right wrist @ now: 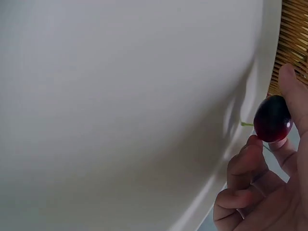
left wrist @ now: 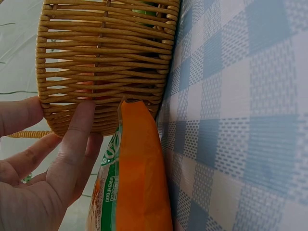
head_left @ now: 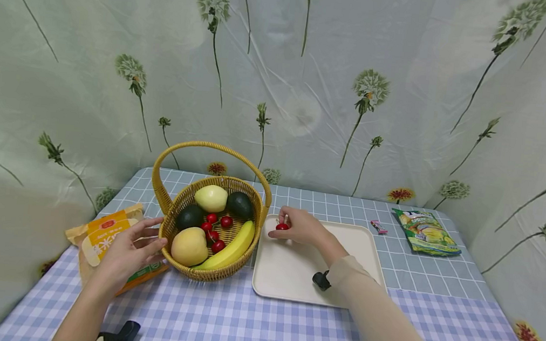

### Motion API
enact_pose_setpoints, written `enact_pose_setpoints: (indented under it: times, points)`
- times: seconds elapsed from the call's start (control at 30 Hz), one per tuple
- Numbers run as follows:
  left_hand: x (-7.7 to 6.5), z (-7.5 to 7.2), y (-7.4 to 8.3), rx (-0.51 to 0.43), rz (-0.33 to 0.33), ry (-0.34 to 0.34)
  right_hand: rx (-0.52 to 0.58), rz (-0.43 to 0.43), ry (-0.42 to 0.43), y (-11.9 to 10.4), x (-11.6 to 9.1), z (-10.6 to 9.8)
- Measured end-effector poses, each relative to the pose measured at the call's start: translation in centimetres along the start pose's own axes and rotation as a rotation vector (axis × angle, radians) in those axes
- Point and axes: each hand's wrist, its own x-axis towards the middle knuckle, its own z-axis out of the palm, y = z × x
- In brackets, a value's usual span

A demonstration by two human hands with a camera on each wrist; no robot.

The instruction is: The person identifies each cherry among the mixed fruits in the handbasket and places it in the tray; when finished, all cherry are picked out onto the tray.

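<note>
And your right hand point(head_left: 304, 230) has it, a glossy dark-red round cherry point(head_left: 282, 226) with a green stem, pinched between thumb and fingers, held at the rim of the cream rectangular tray point(head_left: 288, 277) below that hand! Over on your left hand point(head_left: 127, 250), the fingers are spread and loosely bent, touching the near side of the round tan woven basket point(head_left: 200, 274). Just right of those fingers, inside it, sit red cherries point(head_left: 218, 247), a curved yellow banana point(head_left: 232, 251) and a rounded peach-coloured fruit point(head_left: 190, 246). Under your left hand lies an orange-and-yellow plastic snack bag point(head_left: 105, 231), right beside the basket.
</note>
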Motion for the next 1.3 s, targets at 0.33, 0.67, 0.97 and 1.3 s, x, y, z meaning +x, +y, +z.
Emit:
enact_pose_setpoints:
  times: [0.33, 0.67, 0.97, 1.3]
  points:
    - [0.1, 0.0, -0.1, -0.001, -0.001, -0.001, -0.116, 0.000, 0.012, -0.2, 1.2, 0.9]
    - [0.1, 0.1, -0.1, -0.003, -0.009, -0.002, -0.054, -0.028, -0.045, -0.5, 0.2, 0.2]
    - [0.0, 0.0, 0.0, -0.005, -0.003, 0.000, -0.014, -0.147, -0.109, -0.2, -0.7, -1.7]
    - [0.1, 0.1, -0.1, -0.013, -0.011, 0.000, -0.010, -0.168, -0.088, -0.1, -0.7, -1.0]
